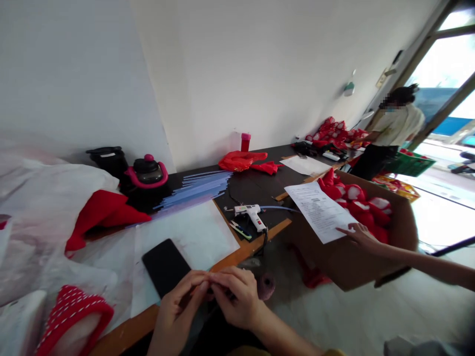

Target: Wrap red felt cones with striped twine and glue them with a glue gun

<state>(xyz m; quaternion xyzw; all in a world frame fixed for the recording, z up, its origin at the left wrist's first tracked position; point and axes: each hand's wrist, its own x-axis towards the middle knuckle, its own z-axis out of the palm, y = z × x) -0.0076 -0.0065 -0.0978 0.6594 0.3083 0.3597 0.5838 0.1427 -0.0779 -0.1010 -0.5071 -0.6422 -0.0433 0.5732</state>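
Both hands meet at the near edge of the surface (260, 237), fingertips pinched together on something small; it is too hidden to name, perhaps a bit of thread. The left hand (178, 309) curls in from below, the right hand (237, 296) closes over it. Just beyond them lies a black phone (166, 267) on white paper (193, 232). Farther off rests a glue gun (250, 213). To the right, another person's hand (358, 233) presses a printed sheet (319, 210) on a cardboard box (349, 262) of red items.
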